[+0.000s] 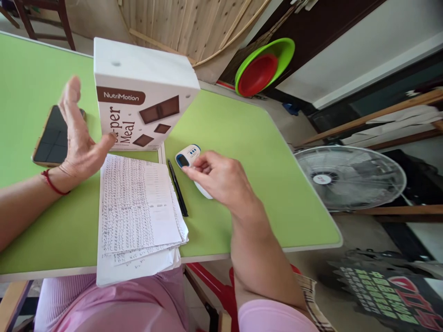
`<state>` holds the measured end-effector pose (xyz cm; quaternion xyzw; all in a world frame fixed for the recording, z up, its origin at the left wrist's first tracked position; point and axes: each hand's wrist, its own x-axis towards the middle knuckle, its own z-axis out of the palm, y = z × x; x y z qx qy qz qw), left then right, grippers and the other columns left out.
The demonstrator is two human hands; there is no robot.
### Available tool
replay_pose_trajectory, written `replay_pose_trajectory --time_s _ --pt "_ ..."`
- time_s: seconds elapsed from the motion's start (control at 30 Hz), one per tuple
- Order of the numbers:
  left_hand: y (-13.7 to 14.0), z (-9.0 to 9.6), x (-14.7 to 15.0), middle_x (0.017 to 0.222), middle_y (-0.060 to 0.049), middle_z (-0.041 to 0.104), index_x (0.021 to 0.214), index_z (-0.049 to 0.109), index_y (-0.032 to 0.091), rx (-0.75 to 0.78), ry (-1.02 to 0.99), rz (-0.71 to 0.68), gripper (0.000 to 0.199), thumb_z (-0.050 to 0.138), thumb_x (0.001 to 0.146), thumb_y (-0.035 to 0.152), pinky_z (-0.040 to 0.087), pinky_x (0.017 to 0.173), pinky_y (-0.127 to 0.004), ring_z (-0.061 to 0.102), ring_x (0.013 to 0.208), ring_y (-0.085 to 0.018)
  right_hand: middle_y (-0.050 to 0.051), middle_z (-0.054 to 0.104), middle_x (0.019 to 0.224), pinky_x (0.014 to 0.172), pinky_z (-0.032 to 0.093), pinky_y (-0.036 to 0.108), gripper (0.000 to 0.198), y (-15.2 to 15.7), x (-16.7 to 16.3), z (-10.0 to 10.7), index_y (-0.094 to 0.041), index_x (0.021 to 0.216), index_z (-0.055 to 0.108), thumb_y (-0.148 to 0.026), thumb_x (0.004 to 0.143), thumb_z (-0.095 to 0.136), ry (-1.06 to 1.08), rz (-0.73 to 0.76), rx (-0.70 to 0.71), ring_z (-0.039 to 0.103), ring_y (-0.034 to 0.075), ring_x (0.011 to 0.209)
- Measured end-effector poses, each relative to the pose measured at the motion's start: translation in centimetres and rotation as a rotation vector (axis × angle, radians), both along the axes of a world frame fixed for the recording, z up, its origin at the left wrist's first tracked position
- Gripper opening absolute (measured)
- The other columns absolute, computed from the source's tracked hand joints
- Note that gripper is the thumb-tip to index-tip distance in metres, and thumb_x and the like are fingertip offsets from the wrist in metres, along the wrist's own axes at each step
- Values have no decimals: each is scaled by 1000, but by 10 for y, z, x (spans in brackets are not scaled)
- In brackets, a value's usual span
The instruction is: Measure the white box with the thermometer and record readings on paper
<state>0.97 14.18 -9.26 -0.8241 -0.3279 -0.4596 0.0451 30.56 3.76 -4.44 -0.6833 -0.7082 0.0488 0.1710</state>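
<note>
Lying left, phone [53, 136]: screen up, dark.
Left hand [80, 138]: fingers wide apart, thumb before the box [155, 94]; contact? Can't tell.
Box: upright, printed front facing near, presumably for viewing.
Papers [133, 198]: overhanging the table's near edge, likely for comfort; pen [178, 188] alongside.
Right hand [223, 177]: fingertips bunched over the white device [190, 151]; clamped? Can't tell.

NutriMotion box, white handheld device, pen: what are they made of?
NutriMotion box: likely cardboard, smooth printed finish; crisp folded edges, flat panels.
White handheld device: probably hard plastic, smooth; rounded molded-looking shell, blue trim.
Pen: perhaps plastic; slim dark barrel, too small to rule out metal or judge finish.
</note>
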Motion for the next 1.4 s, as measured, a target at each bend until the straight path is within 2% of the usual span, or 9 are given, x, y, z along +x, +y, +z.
replay_pose_trajectory --time_s 0.1,0.2,0.3,0.4,0.57,0.67,0.8,1.03,1.4 --pt "-8 10 5 155 -13 14 154 8 13 227 -136 -47 94 49 89 67 26 114 -56 19 140 -38 3 70 70 59 46 30 16 -2 -11 -6 -19 81 60 -31 82 70 3 147 -126 63 17 60" --pt "-36 28 18 139 -16 38 144 34 10 289 -122 -86 70 59 87 40 33 112 -50 38 130 -31 4 70 70 55 41 30 8 -2 -21 -13 -18 88 63 -23 83 65 -113 137 -146 62 18 59" --pt "-65 38 30 110 -12 60 122 51 10 158 215 -246 32 54 91 17 51 89 -39 59 101 -24 2 69 71 54 39 30 19 -2 -21 -16 -19 97 65 -13 81 57 -92 176 -70 58 16 57" --pt "-85 37 37 94 -8 67 101 61 11 72 501 -329 16 49 99 21 50 55 -30 62 64 -17 2 70 80 59 46 30 25 -4 -16 -13 -21 100 66 -13 84 49 128 266 105 61 15 63" --pt "-104 35 46 120 -15 67 99 68 10 -145 777 -185 34 60 96 43 38 37 -31 61 49 -17 2 62 92 75 55 33 28 -6 -15 -13 -25 116 58 -25 87 58 638 387 268 63 16 82" --pt "-109 39 50 138 -21 56 99 69 9 -254 925 -141 41 60 95 49 41 38 -32 65 53 -19 -2 54 78 62 51 29 24 -4 -25 -24 -27 105 57 -40 87 66 869 384 328 55 12 66" --pt "-110 42 52 144 -22 50 109 66 9 -330 1009 -133 44 62 94 50 46 44 -33 69 62 -22 -4 49 64 52 45 28 35 -1 -39 -41 -25 99 61 -53 98 41 1057 332 220 49 11 54" --pt "-111 43 53 146 -22 47 112 61 12 -415 1015 -116 44 60 94 52 48 46 -35 70 64 -25 -2 60 69 62 51 31 24 2 -51 -48 -22 92 61 -42 89 47 908 160 62 56 13 60" --pt "-112 39 55 140 -23 51 112 60 11 -376 987 -123 45 60 93 52 44 43 -35 68 61 -25 -3 61 65 59 49 30 13 2 -58 -51 -24 77 55 -35 83 54 570 106 221 55 13 58"
